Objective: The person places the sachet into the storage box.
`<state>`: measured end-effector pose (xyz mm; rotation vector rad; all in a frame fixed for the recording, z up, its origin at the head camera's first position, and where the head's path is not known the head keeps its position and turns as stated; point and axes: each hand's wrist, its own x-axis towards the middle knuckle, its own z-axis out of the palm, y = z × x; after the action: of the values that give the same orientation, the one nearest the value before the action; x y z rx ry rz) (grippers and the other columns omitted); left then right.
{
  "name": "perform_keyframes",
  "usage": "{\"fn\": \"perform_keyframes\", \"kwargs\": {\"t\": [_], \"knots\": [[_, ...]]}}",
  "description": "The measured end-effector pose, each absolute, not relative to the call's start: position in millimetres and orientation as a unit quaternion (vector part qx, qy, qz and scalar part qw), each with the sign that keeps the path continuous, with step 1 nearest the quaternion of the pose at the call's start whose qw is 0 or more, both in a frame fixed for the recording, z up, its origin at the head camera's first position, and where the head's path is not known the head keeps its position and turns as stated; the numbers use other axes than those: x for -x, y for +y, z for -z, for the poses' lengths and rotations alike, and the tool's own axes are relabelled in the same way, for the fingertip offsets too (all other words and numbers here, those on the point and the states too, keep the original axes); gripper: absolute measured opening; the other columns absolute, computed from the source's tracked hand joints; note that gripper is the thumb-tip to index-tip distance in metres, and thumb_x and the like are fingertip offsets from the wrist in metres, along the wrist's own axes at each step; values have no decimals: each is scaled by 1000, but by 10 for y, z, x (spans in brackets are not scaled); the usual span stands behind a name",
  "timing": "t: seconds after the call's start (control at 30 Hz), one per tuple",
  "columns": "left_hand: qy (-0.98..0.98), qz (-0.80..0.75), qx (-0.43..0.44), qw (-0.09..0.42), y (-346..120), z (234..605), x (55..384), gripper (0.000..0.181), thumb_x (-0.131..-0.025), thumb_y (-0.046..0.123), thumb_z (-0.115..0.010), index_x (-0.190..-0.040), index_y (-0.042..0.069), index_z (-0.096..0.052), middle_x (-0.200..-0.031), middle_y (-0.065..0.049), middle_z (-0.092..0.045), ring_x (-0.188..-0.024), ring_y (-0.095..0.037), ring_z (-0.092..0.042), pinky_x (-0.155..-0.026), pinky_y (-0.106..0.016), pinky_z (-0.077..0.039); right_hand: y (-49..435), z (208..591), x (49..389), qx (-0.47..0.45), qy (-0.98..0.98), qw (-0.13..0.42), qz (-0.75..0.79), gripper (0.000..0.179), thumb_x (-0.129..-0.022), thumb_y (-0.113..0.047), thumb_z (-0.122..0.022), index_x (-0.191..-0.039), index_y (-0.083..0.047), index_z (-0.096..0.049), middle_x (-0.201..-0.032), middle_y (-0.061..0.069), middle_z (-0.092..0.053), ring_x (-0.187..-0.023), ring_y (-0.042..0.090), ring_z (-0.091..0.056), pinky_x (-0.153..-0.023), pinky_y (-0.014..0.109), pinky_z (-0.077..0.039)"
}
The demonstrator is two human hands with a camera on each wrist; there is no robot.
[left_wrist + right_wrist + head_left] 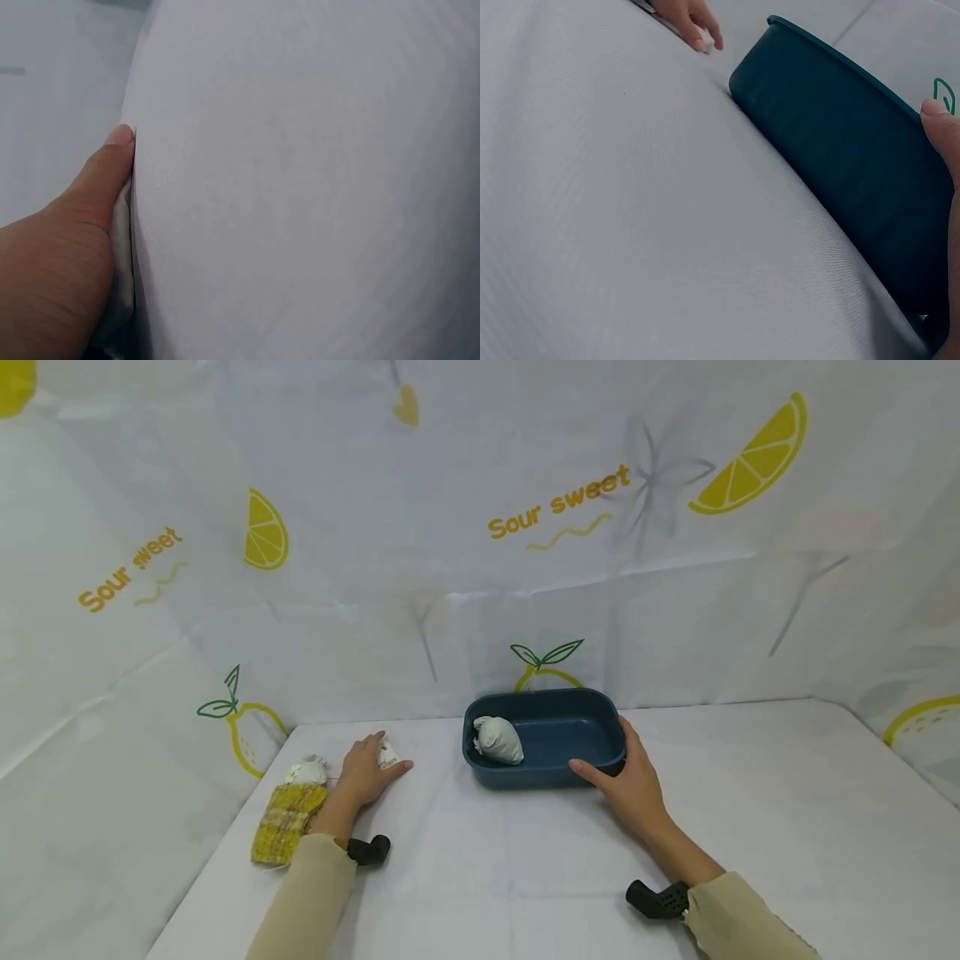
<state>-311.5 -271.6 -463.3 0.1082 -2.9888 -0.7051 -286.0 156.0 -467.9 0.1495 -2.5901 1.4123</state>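
Observation:
At the left of the table, my left hand [365, 770] lies around a small white bag with dark print [387, 752], thumb on one side and fingers on the other. The palm hides most of it; a pale edge shows beside the thumb in the left wrist view. My right hand [633, 785] grips the right end of a dark blue rectangular bin [547, 777], with the thumb on its near rim. Inside the bin, at its left end, sits a pale, tied little bag [498, 741].
Left of my left forearm lie a yellow plaid cloth bag [287, 822] and, behind it, a white patterned bag [308, 770]. A white cloth covers the table [487, 877]. Lemon-printed curtain [360, 635] hangs along the table's back and sides.

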Motion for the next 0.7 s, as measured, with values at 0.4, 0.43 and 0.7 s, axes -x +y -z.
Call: {"fn": "perform_keyframes", "kwargs": {"t": [0.4,0.43,0.7], "knots": [[-965,223,-48,127,-2537,4573,3040,66,-90,33,-76,-148,16,-51,-124,-25,-69,-95,-40,-70,-78,-53,-56,1557,4694,2866,-46,-872,87,-480,111,-87,-52,-74,-164,-12,-6,-170,18,-16,-156,42,-19,-121,66,-22],[-965,218,-47,137,-2528,4565,3041,63,-90,32,-77,-147,17,-53,-120,-24,-71,-90,-38,-71,-74,-51,-56,1557,4698,2869,-47,-872,88,-480,111,-87,-52,-74,-164,-12,-6,-170,18,-16,-156,42,-19,-121,66,-22],[-957,239,-16,163,-2454,4485,3076,58,-94,33,-72,-148,24,-52,-88,-21,-73,-60,-21,-54,-67,-44,-51,1563,4706,2880,-48,-872,94,-479,111,-87,-53,-74,-164,-12,-7,-170,17,-17,-156,41,-20,-121,65,-22]]}}
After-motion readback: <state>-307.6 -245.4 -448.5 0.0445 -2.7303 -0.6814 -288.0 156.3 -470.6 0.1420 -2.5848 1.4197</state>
